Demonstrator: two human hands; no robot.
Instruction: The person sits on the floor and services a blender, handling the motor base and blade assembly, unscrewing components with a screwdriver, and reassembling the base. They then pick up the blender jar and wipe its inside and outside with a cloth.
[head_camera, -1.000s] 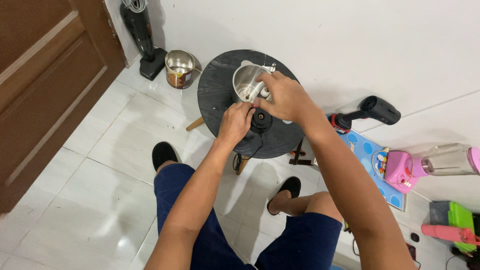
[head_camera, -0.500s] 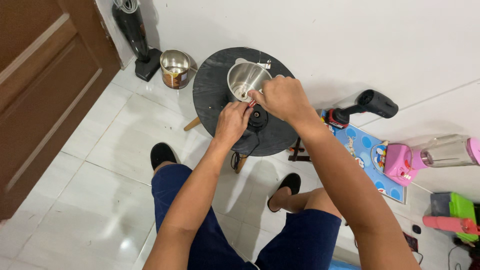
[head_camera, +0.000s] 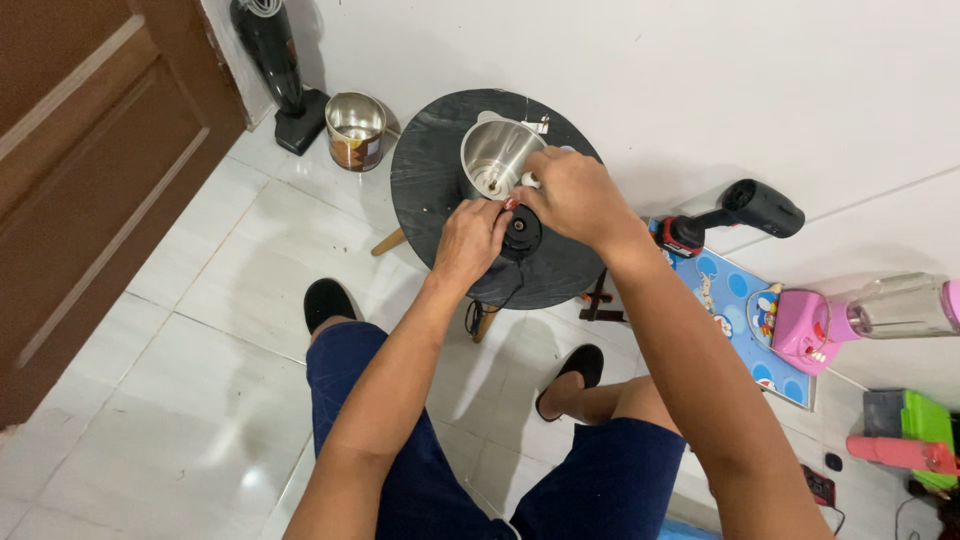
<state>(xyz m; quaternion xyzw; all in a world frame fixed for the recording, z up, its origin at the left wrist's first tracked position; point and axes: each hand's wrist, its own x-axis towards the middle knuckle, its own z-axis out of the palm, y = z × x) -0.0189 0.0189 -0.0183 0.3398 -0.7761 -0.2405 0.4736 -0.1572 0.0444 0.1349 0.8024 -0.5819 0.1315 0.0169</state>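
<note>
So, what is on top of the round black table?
On the round black table stands a steel pot and a black round base. The left hand and right hand cover parts of them, so what they pinch is unclear.

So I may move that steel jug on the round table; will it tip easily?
The steel jug looks thin-walled and empty, so probably light. It stands upright near the middle of the round table, yet a sideways push might slide or tip it. Its shiny wall may be slippery.
</note>
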